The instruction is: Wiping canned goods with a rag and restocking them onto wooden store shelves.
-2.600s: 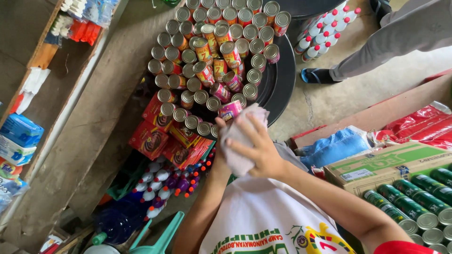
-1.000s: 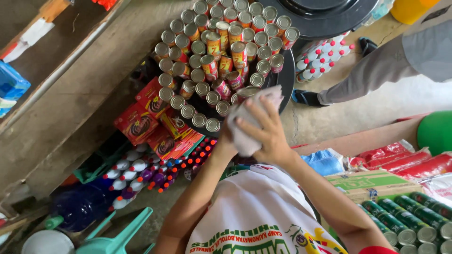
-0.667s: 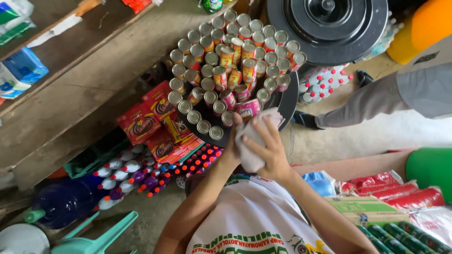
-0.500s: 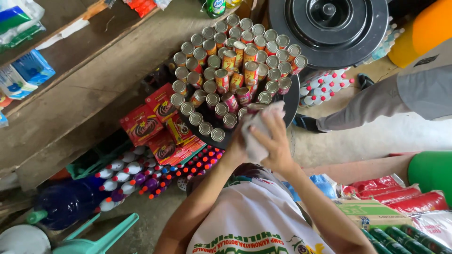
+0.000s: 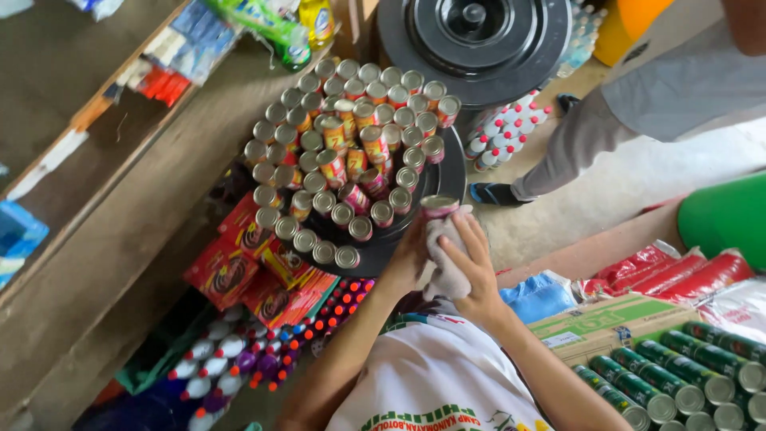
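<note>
My left hand (image 5: 405, 262) and my right hand (image 5: 477, 267) meet just above my white shirt. Between them is a small tin can (image 5: 437, 207), its metal top and red label showing. A pale cloth (image 5: 447, 275) is wrapped around the can's body. My right hand presses the cloth against the can, fingers spread over it. My left hand grips the can from the left side, mostly hidden behind the cloth. Both hands are at the near edge of a round black tray (image 5: 453, 172) stacked with several similar cans (image 5: 351, 152).
Red packets (image 5: 239, 267) and bottles with coloured caps (image 5: 239, 351) lie below the tray. A black round drum (image 5: 475, 44) stands behind it. Another person's grey-trousered legs (image 5: 638, 104) are at right. Green cans (image 5: 678, 383), a cardboard box (image 5: 606, 323) and a wooden shelf (image 5: 96, 160) flank me.
The view has shifted, and my hands have moved a little left and down in it. Both hands stay together with the cloth on the can, near the stack's edge.
</note>
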